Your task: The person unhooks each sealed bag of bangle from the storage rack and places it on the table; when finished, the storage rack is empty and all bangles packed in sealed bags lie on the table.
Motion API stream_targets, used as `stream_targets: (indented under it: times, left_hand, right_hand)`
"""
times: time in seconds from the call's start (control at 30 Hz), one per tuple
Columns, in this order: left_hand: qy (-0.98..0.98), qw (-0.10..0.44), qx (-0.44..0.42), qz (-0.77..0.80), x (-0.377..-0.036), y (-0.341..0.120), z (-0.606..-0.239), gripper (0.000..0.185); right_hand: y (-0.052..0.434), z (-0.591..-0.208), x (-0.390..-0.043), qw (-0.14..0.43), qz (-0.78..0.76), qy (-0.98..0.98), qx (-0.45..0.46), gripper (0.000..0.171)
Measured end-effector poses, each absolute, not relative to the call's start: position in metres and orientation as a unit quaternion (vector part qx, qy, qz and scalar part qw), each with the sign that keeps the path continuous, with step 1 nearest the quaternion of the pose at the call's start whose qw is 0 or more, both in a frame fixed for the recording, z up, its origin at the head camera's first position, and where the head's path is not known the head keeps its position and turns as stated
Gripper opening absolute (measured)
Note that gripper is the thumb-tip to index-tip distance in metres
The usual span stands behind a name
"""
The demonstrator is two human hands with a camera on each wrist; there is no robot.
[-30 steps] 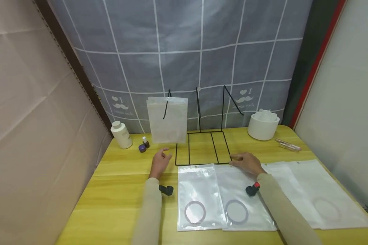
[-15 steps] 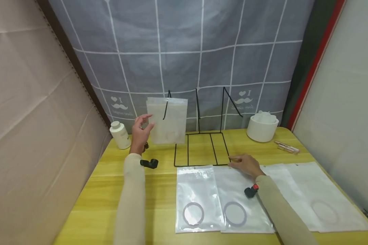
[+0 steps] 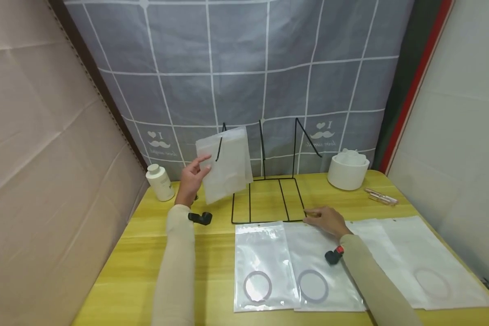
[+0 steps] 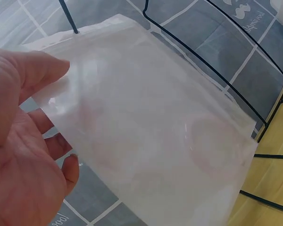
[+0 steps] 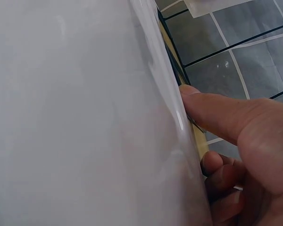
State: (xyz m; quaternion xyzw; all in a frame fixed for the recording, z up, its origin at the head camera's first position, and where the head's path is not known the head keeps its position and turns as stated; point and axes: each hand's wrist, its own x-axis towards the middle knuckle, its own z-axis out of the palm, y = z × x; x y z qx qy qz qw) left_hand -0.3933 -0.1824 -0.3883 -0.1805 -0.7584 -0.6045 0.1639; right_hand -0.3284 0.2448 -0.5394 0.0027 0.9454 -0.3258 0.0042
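My left hand (image 3: 190,183) pinches the left edge of the translucent white plastic bags (image 3: 228,167) hanging on the left hook of the black wire rack (image 3: 283,199). In the left wrist view, my thumb lies on the front of the bags (image 4: 146,122) and the other fingers reach behind. The bags hang tilted, their lower edges fanned apart. My right hand (image 3: 328,222) holds the rack's front right corner, thumb against the wire in the right wrist view. A pale bag (image 5: 85,117) fills much of that view. The rack's two other hooks carry nothing.
Several flat zip bags, including a clear bag (image 3: 261,249) with a ring mark, lie along the table's front. A white bottle (image 3: 160,183) stands at back left. White round container (image 3: 348,171) and pinkish slim tubes (image 3: 381,196) occupy the back right.
My left hand has risen from the table to the hanging bags and taken their left edge. The bags have swung from straight to tilted. My right hand stays at the rack's corner.
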Motion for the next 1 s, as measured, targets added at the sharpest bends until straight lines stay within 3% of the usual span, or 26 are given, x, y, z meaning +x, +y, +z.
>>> stream_targets:
  times: [0.53, 0.8, 1.0]
  left_hand:
    - [-0.708, 0.191, -0.203, -0.649, -0.37, -0.196, -0.394, 0.037]
    - [-0.719, 0.227, -0.223, -0.618, -0.336, -0.206, -0.393, 0.034]
    - [-0.714, 0.214, -0.222, -0.628, -0.311, -0.209, -0.387, 0.033]
  right_hand:
    - [0.244, -0.535, -0.329, 0.003, -0.326, 0.945, -0.001, 0.055]
    - [0.245, -0.538, -0.331, -0.001, -0.324, 0.946, -0.002, 0.057]
    - [0.245, -0.54, -0.328, 0.014, -0.329, 0.944, 0.006, 0.058]
